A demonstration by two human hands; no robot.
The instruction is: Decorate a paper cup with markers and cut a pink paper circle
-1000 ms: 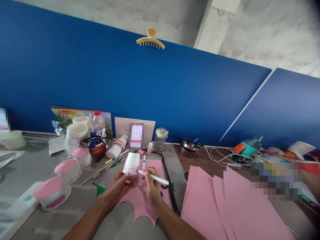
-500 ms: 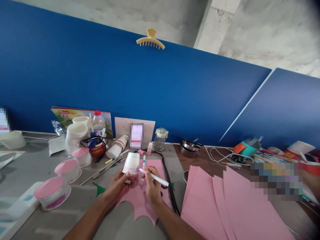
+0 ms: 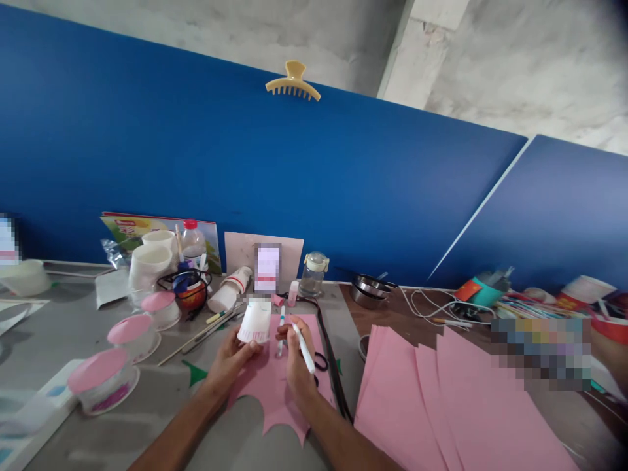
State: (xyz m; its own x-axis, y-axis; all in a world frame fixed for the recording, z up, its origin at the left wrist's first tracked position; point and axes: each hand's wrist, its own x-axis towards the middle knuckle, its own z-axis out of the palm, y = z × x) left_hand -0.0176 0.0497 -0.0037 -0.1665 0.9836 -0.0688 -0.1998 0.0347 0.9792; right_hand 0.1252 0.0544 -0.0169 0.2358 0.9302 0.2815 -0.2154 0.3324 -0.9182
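A white paper cup (image 3: 256, 318), upside down with pink strokes around its rim, is gripped by my left hand (image 3: 233, 358). To its right, my right hand (image 3: 296, 360) is closed around a white marker (image 3: 304, 350), a little apart from the cup. Beneath both hands lies a pink paper sheet (image 3: 282, 405) with a scalloped cut edge. A second marker with a teal band (image 3: 282, 318) lies on the sheet between the hands. Black scissor handles (image 3: 320, 362) show just right of my right hand.
Short cups with pink tops (image 3: 98, 376) stand at the left. Pink sheets (image 3: 392, 386) lie at the right. A glass jar (image 3: 313, 275), metal bowls (image 3: 370, 291) and a propped phone (image 3: 267, 268) stand along the blue partition (image 3: 294, 176). Part of another person's arm shows at far right.
My right hand has drawn the marker off the cup's rim, and the marker now points more upright. The cup has shifted slightly left in my left hand.
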